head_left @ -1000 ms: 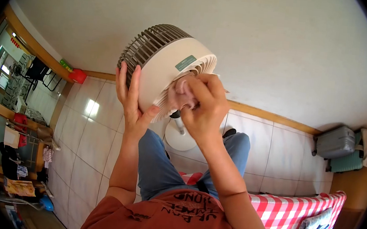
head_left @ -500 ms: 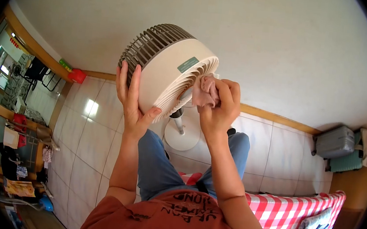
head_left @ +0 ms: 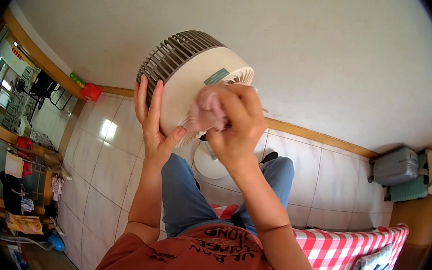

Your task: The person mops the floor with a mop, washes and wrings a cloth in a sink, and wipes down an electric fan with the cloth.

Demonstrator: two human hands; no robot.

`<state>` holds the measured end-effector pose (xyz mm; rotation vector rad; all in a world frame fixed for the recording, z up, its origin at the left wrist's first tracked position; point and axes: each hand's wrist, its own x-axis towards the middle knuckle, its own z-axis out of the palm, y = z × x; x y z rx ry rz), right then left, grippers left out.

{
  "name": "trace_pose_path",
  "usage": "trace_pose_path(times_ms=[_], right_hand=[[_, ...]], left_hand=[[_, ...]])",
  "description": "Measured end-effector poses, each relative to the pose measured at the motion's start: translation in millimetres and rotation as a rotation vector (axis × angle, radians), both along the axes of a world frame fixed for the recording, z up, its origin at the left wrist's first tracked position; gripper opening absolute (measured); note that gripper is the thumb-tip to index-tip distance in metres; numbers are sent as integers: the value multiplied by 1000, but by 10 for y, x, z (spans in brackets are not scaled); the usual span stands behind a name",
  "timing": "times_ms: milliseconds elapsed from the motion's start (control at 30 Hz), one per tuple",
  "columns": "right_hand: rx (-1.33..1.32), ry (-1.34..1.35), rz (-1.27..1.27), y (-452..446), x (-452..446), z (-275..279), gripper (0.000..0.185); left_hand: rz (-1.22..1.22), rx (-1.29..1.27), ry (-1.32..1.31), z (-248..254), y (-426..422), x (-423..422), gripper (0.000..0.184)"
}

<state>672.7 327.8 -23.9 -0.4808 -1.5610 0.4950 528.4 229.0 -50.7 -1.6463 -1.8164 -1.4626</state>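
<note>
A white standing fan (head_left: 180, 98) with a grey-brown front grille is in front of me, its head tilted and its round base (head_left: 211, 165) on the floor between my feet. My left hand (head_left: 152, 121) grips the side of the head, fingers on the grille edge and thumb on the rear rim. In my right hand (head_left: 240, 122) is a crumpled pinkish cloth (head_left: 209, 109), pressed against the rear edge of the white housing. Hand and cloth hide most of the rear vents and the upper pole. A green label (head_left: 216, 77) shows on the housing.
A pale wall (head_left: 326, 67) rises behind the fan. To the right stand a grey suitcase (head_left: 395, 168) and a red-and-white checked cloth (head_left: 327, 250) over the seat. A red box (head_left: 91, 92) lies by the left doorway; cluttered shelves (head_left: 23, 223) line the lower left.
My right hand has moved the cloth left and slightly down, from the rear vents onto the housing's edge. The fan head has shifted slightly left; my left hand keeps its hold.
</note>
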Motion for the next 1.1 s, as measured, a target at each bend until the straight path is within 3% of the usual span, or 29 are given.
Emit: trace_pose_path(times_ms=[67, 233, 300, 567, 733, 1100], right_hand=[[163, -13, -31, -65, -59, 54, 38], [20, -46, 26, 84, 81, -164, 39], [-250, -19, 7, 240, 28, -416, 34], [-447, -31, 149, 350, -1, -759, 18], [-813, 322, 240, 513, -43, -828, 17], [-474, 333, 310, 549, 46, 93, 15]], left_hand=[[3, 3, 3, 3, 4, -3, 90], [-7, 4, -7, -15, 0, -22, 88], [-16, 6, -21, -20, -8, -34, 88], [-32, 17, -58, -15, 31, -6, 85], [-50, 18, -45, -18, 1, -36, 88], [-39, 0, -22, 28, 8, 11, 95]])
